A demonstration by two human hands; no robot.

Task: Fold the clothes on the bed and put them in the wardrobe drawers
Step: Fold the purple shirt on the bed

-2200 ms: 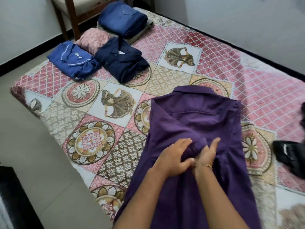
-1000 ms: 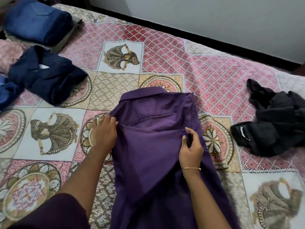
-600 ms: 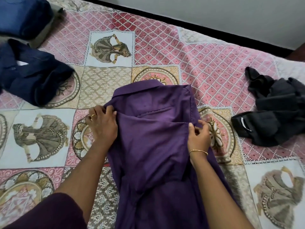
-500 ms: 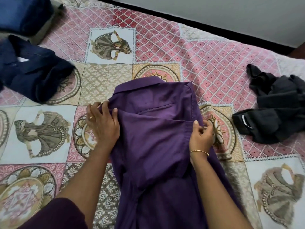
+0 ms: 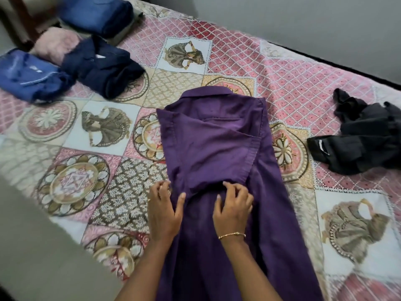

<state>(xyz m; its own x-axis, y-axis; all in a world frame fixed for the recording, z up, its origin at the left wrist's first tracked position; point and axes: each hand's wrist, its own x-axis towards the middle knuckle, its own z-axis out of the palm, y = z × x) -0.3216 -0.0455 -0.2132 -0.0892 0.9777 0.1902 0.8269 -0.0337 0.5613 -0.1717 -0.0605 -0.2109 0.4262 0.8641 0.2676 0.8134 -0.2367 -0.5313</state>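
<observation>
Along the bed's near-left edge, from nine o'clock down to six, the patterned bedspread gives way to bare pale floor; at twelve to two o'clock the far edge meets a grey wall above a dark skirting line; open cover lies between the shirt and the piles on either side. Toward ten and eleven o'clock sit folded clothes: a blue polo, a navy shirt just beside it, a pink garment behind, and folded denim farthest back; at three o'clock an unfolded black garment lies crumpled, well apart from the rest. At centre the purple shirt lies collar-away, a sleeve folded across its body; the left hand rests on the shirt's left edge, fingers mostly straight, thumb laid on the cloth; the right hand, bangle at the wrist, has fingers bent, their tips on the cloth at the sleeve's lower corner; whether it pinches the fabric I cannot tell.
</observation>
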